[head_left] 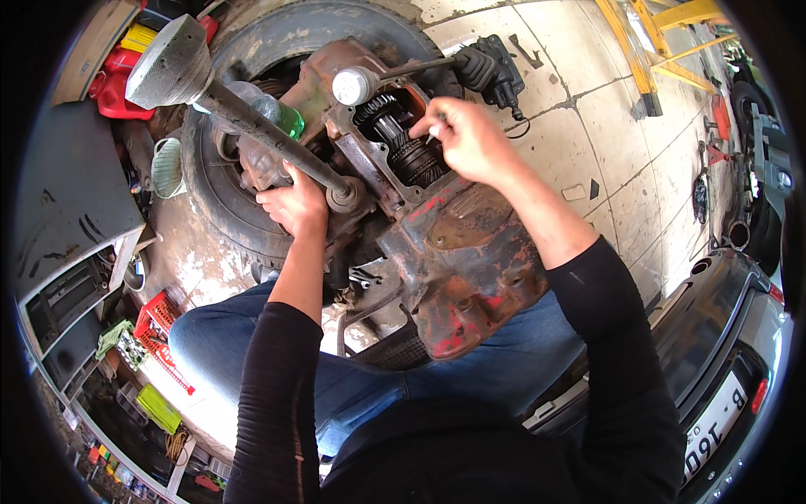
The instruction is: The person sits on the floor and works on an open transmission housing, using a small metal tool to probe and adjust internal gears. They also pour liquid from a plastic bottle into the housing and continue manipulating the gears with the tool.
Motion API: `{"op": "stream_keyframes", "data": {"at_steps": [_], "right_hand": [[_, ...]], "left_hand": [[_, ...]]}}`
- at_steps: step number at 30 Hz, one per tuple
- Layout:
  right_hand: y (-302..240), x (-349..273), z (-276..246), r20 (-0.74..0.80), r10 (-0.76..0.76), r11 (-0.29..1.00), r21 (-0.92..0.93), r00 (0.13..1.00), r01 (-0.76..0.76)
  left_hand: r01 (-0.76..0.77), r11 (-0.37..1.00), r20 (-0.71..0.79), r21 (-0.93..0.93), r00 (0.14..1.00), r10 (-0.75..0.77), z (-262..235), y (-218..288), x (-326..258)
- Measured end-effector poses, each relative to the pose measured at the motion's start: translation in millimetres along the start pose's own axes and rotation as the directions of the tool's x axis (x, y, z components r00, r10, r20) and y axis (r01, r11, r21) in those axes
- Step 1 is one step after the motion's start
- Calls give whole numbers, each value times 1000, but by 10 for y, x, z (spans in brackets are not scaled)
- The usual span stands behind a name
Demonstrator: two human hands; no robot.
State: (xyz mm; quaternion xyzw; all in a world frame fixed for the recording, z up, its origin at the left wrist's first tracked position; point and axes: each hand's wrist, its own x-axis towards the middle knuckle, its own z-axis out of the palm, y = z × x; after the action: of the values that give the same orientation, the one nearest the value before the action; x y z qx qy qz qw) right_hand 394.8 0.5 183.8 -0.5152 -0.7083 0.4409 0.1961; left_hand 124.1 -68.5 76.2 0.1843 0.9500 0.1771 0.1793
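A rusty gearbox (470, 260) with red paint patches lies in front of me between my legs. Its top opening shows metal gears (407, 160) and a shaft. My right hand (474, 143) is over that opening, fingers pinched around something small and pale-tipped that I cannot make out. My left hand (295, 202) grips the rusty housing left of the opening, its fingertips partly hidden. Beside that hand slants a long metal rod (273, 134) with a wide grey textured head. Across the far end of the opening lies a gear lever (420, 67) with a white knob and dark rubber boot.
A large tyre (220, 202) lies beneath and behind the gearbox, with a green-bottomed clear bottle (281, 115) on it. At left stand a grey cabinet (67, 185) and a red crate (159, 328). A yellow metal frame (638, 50) is far right; a dark car (714, 311) is close at right.
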Motion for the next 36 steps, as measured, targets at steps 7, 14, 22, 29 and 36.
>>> {"op": "stream_keyframes", "data": {"at_steps": [7,14,22,29,36], "right_hand": [[59,9,-72,18,115,991,-64,993,-114],[169,79,-205,-12,158,949,279,987,-149],[-15,59,-244,-44,151,747,659,988,-85],[-115,2,-98,104,31,999,19,994,-33],[-30,35,-91,87,41,854,514,995,-80]], "left_hand": [[-2,1000,-13,-3,1000,2,-18,20,-28],[5,1000,8,-12,1000,-5,-73,52,-51],[0,1000,14,-21,1000,0,-46,20,-28],[-2,1000,15,-14,1000,3,-59,28,-19],[-1,1000,15,-22,1000,1,-57,29,-44]]}}
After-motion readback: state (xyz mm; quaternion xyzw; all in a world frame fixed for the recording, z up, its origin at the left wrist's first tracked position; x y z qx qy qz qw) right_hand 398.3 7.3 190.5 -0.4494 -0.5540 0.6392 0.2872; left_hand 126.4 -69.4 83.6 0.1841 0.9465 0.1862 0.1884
